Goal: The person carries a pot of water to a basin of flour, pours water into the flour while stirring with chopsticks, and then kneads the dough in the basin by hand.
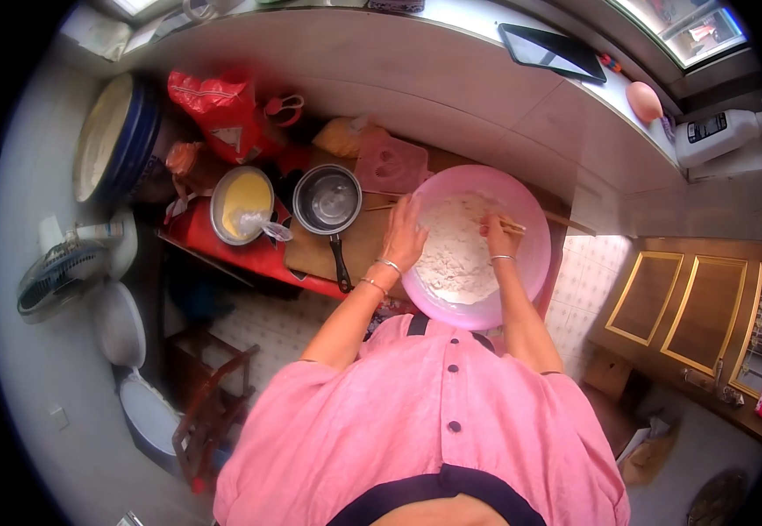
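A large pink basin stands on the table, with crumbly, floury dough inside it. My left hand rests on the basin's left rim, fingers laid along it and pointing up. Inside the basin, at the right, my right hand is closed round wooden chopsticks, whose lower ends are hard to make out. Left of the basin is a small black-handled pot on a wooden board. Beside the pot sits a metal bowl of yellow contents with a clear plastic bag on it.
A red bag, a pink heart mould and a blue tub stand behind and left. A tablet and a white bottle lie on the ledge. A wooden chair is at lower left, cabinets at right.
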Tool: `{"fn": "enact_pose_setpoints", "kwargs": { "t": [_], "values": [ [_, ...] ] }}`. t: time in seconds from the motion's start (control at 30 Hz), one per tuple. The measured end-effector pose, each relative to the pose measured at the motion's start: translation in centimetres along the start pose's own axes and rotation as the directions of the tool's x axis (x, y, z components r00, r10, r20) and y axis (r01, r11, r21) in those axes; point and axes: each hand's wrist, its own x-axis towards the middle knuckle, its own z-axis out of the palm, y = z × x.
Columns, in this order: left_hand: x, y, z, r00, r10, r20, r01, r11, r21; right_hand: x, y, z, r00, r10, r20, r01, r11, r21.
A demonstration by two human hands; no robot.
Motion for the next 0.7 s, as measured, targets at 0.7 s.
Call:
{"fn": "enact_pose_setpoints", "kwargs": {
  "t": [0.7],
  "values": [
    [2.7,0.4,1.2,0.970,0.196,0.145,-0.216,0.966,0.140,-1.7,-2.2,-8.0,0.986,-0.151,-0.069,0.132,0.965,-0.227]
  ]
}}
